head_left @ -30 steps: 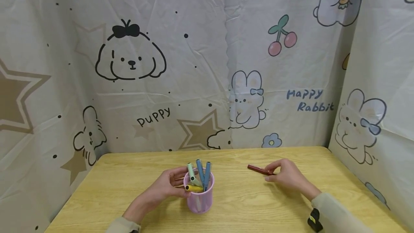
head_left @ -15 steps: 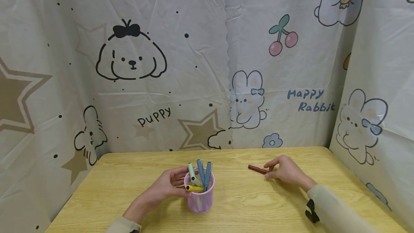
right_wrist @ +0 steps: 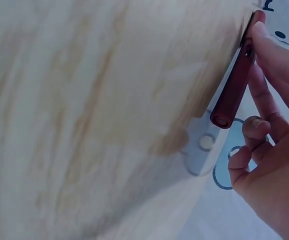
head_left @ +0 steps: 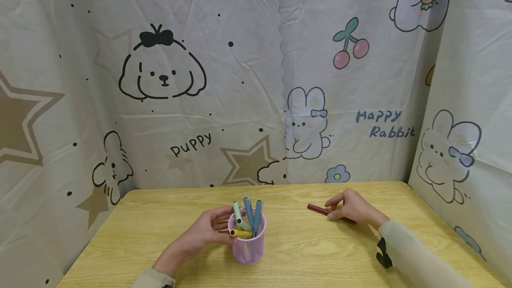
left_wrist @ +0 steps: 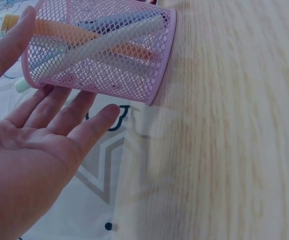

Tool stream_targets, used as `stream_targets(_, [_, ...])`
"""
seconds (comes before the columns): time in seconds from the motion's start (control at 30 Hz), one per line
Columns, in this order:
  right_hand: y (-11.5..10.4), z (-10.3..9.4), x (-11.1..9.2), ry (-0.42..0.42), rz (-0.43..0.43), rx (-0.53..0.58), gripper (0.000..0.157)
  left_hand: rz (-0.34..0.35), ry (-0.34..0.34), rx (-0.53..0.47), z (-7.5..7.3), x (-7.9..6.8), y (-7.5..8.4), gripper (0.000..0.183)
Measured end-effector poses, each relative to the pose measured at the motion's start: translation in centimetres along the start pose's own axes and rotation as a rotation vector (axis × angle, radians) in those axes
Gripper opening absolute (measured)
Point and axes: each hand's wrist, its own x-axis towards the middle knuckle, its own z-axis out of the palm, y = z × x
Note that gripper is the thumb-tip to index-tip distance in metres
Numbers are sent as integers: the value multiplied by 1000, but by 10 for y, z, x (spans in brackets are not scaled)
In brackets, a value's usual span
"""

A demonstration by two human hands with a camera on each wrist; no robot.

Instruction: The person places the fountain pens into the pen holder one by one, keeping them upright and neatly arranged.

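A pink mesh pen holder (head_left: 249,250) stands upright on the table, left of centre in the head view. My left hand (head_left: 208,228) holds it from the left, thumb at the rim on the near side and fingers behind. Blue pens (head_left: 258,217), a light green pen (head_left: 237,211) and a yellow pen (head_left: 241,233) lean inside it. To the right, my right hand (head_left: 354,208) pinches a dark red marker (head_left: 318,209) between thumb and fingers. In the right wrist view the marker (right_wrist: 234,87) lies along the tabletop, its blunt end towards the camera.
The light wooden table (head_left: 296,243) spreads under both hands. Behind it and on both sides hangs a pale curtain (head_left: 240,79) printed with puppies, rabbits and stars.
My right hand has shifted slightly left and away along the marker, and more of the marker's right end shows below it. The left hand and pen holder stay as they were.
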Motion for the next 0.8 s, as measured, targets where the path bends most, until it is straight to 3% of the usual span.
stream_targets(0.8, [7, 2, 2, -63, -43, 94, 22, 4, 7, 12, 1, 0, 1, 83])
